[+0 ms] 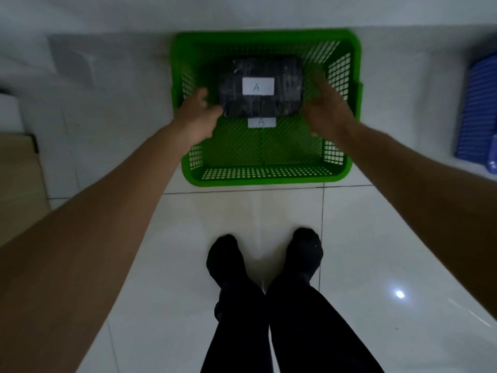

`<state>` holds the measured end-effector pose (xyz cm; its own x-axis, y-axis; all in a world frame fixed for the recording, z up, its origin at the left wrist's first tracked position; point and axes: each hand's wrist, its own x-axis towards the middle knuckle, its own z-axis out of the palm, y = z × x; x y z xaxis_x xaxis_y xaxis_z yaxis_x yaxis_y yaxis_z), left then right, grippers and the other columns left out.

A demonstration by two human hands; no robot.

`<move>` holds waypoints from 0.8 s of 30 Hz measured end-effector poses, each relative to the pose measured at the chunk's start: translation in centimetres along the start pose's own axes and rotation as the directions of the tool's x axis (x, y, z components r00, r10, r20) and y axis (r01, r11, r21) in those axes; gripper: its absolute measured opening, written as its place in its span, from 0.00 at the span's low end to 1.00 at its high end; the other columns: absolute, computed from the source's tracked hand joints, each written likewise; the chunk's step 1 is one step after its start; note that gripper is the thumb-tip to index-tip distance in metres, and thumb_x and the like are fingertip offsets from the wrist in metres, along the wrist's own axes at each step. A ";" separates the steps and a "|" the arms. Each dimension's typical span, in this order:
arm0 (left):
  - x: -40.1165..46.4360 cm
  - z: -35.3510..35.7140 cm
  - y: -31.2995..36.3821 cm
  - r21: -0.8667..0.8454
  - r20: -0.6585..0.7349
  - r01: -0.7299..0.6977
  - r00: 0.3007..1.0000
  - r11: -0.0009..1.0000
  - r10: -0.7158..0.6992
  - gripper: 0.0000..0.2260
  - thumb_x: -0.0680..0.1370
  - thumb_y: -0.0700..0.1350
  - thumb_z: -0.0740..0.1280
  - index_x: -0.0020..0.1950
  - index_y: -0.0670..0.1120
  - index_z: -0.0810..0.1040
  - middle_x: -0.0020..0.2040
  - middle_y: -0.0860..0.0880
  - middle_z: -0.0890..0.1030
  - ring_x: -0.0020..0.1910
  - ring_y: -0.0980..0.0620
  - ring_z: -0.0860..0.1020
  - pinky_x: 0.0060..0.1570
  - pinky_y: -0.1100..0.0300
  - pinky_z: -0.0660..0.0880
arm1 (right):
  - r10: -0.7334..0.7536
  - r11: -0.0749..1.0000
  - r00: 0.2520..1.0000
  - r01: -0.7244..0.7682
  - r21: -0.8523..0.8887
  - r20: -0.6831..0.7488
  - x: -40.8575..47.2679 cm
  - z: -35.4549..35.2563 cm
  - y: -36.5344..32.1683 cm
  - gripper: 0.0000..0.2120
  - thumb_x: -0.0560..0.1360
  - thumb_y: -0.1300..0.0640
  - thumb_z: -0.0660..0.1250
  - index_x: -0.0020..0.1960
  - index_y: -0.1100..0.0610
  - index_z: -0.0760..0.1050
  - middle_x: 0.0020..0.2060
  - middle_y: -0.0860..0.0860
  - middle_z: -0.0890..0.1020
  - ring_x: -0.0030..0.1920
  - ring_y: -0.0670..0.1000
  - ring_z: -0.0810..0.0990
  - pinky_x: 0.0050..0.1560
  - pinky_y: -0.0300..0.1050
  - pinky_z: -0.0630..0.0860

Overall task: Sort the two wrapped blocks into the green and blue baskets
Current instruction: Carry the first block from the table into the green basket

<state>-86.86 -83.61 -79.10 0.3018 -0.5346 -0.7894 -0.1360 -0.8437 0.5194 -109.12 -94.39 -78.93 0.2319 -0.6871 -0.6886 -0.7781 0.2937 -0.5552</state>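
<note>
A green mesh basket stands on the white floor in front of me. Inside it lies a black wrapped block bearing a white label marked A. A second white label A lies on the basket floor just in front of the block. My left hand is at the block's near left corner, fingers loosely spread, thumb at its edge. My right hand hovers beside the block's right side with fingers apart and a small gap to it. Part of the blue basket shows at the right edge. No other block is in view.
A wall runs right behind the green basket. A tan cardboard box sits at the left edge. My feet in black socks stand on the tiles just short of the basket.
</note>
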 end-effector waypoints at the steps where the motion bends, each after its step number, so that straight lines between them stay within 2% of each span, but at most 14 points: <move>1: -1.2 -0.5 0.6 0.019 0.033 -0.002 0.999 1.000 0.002 0.27 0.79 0.49 0.62 0.76 0.48 0.58 0.70 0.46 0.70 0.46 0.55 0.77 0.48 0.57 0.77 | -0.005 0.999 1.000 0.005 -0.051 0.008 -1.4 -0.7 -0.7 0.31 0.80 0.61 0.60 0.79 0.48 0.54 0.51 0.55 0.77 0.41 0.52 0.79 0.31 0.38 0.76; 3: -3.9 -1.8 1.8 0.107 0.098 -0.036 0.995 0.994 0.026 0.23 0.80 0.48 0.61 0.74 0.48 0.63 0.67 0.46 0.74 0.46 0.54 0.78 0.46 0.59 0.76 | -0.044 0.987 0.998 0.050 -0.151 0.040 -4.3 -2.1 -2.3 0.26 0.81 0.61 0.58 0.77 0.50 0.58 0.53 0.60 0.80 0.45 0.57 0.81 0.39 0.44 0.80; 4: -5.4 -2.6 2.7 0.176 0.129 -0.069 0.991 0.982 0.047 0.22 0.80 0.48 0.61 0.73 0.48 0.64 0.67 0.45 0.74 0.48 0.52 0.78 0.45 0.60 0.76 | -0.064 0.978 0.996 0.074 -0.194 0.058 -5.7 -3.0 -3.5 0.25 0.81 0.61 0.58 0.76 0.51 0.60 0.56 0.61 0.80 0.48 0.58 0.81 0.45 0.46 0.79; 6: -8.7 -4.3 4.8 0.309 0.171 -0.134 0.982 0.942 0.084 0.21 0.80 0.49 0.60 0.73 0.48 0.65 0.69 0.46 0.74 0.51 0.49 0.78 0.42 0.60 0.75 | -0.080 0.957 0.992 0.105 -0.272 0.101 -8.4 -5.0 -6.2 0.22 0.81 0.60 0.58 0.75 0.53 0.65 0.61 0.60 0.79 0.51 0.55 0.78 0.49 0.43 0.73; 7: -10.7 -5.4 6.0 0.365 0.177 -0.161 0.979 0.917 0.101 0.21 0.80 0.48 0.59 0.73 0.48 0.65 0.69 0.46 0.74 0.53 0.47 0.78 0.45 0.58 0.76 | -0.089 0.940 0.987 0.128 -0.315 0.135 -9.8 -6.1 -7.8 0.21 0.81 0.59 0.58 0.74 0.54 0.67 0.63 0.60 0.78 0.52 0.54 0.77 0.49 0.43 0.71; 8: -12.7 -6.5 7.3 0.420 0.171 -0.189 0.977 0.888 0.127 0.21 0.80 0.48 0.59 0.73 0.47 0.65 0.69 0.46 0.74 0.57 0.45 0.78 0.51 0.56 0.76 | -0.099 0.920 0.981 0.155 -0.361 0.168 -11.2 -7.3 -9.5 0.20 0.81 0.59 0.58 0.73 0.55 0.68 0.65 0.60 0.78 0.54 0.56 0.78 0.50 0.44 0.71; 9: -14.8 -7.9 9.0 0.474 0.164 -0.218 0.974 0.853 0.158 0.21 0.80 0.49 0.60 0.73 0.47 0.65 0.70 0.45 0.74 0.61 0.44 0.77 0.59 0.54 0.73 | -0.108 0.896 0.975 0.179 -0.406 0.192 -12.7 -8.5 -11.5 0.20 0.82 0.58 0.58 0.73 0.56 0.68 0.67 0.59 0.76 0.58 0.58 0.78 0.54 0.47 0.72; 11: -19.0 -10.8 12.3 0.548 0.150 -0.259 0.966 0.795 0.210 0.22 0.80 0.49 0.59 0.74 0.46 0.65 0.71 0.43 0.72 0.67 0.44 0.73 0.65 0.55 0.68 | -0.117 0.857 0.972 0.203 -0.474 0.205 -15.7 -10.9 -15.1 0.22 0.82 0.55 0.58 0.75 0.55 0.65 0.70 0.58 0.74 0.65 0.60 0.76 0.61 0.48 0.71; 16: -31.7 -19.3 21.4 0.605 0.058 -0.320 0.931 0.729 0.361 0.22 0.81 0.50 0.58 0.75 0.49 0.62 0.72 0.46 0.69 0.69 0.45 0.69 0.66 0.53 0.66 | -0.230 0.843 0.958 0.283 -0.458 0.169 -25.7 -17.6 -25.5 0.26 0.81 0.43 0.56 0.78 0.47 0.59 0.73 0.56 0.69 0.72 0.57 0.69 0.73 0.51 0.64; 24: -53.6 -30.3 33.4 0.646 -0.057 -0.427 0.799 0.632 0.599 0.22 0.80 0.53 0.58 0.74 0.52 0.62 0.70 0.49 0.72 0.68 0.46 0.70 0.67 0.52 0.66 | -0.454 0.750 0.886 0.439 -0.494 0.098 -45.2 -27.7 -41.5 0.29 0.80 0.39 0.55 0.79 0.43 0.54 0.75 0.54 0.67 0.75 0.55 0.64 0.74 0.57 0.62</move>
<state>-78.94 -81.64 -9.56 0.2135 -0.9294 -0.3012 -0.8249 -0.3367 0.4542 -103.55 -93.91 -11.82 0.6159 -0.6768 -0.4032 -0.7703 -0.4100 -0.4885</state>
